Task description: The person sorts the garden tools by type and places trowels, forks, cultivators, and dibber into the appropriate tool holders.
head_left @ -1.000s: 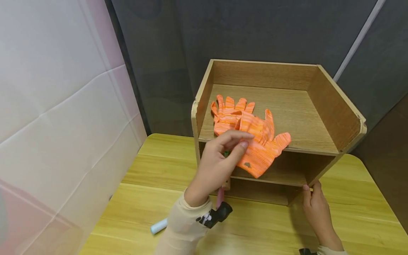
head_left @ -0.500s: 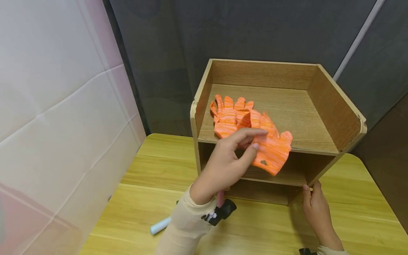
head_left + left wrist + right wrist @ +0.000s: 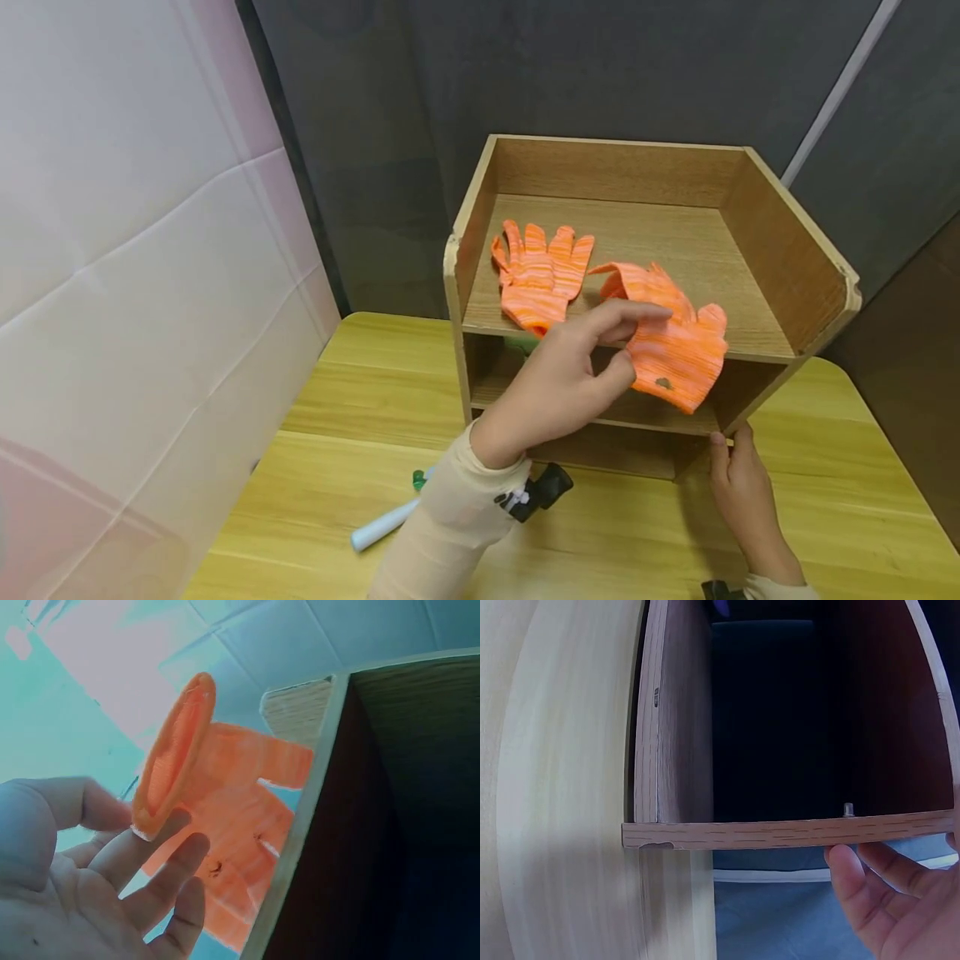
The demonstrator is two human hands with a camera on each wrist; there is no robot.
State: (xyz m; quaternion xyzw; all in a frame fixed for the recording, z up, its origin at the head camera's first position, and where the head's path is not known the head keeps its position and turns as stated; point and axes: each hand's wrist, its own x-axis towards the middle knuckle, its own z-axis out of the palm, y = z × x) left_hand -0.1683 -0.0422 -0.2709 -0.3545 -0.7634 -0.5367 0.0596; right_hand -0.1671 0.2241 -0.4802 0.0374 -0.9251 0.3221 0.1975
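My left hand (image 3: 562, 375) pinches the edge of an orange knit glove (image 3: 675, 362), which hangs over the front of the small wooden shelf (image 3: 622, 171). In the left wrist view the glove's open cuff (image 3: 176, 761) faces up, its rim between thumb and finger. A dark mark shows on the held glove. A second orange glove (image 3: 536, 279) lies flat on the shelf's top board, left of the held one. My right hand (image 3: 750, 504) rests its fingertips against the outer face of the shelf's right side panel (image 3: 780, 832), near the front.
A light blue tube (image 3: 382, 527) and a small green piece (image 3: 418, 480) lie on the yellow wood table (image 3: 315, 483), partly behind my left sleeve. Something green (image 3: 521, 343) shows in the middle compartment. A pale wall (image 3: 150, 250) stands at the left.
My left hand has moved right with the held glove, away from the lying glove, which now shows fully apart from it. My right hand stays at the side panel.
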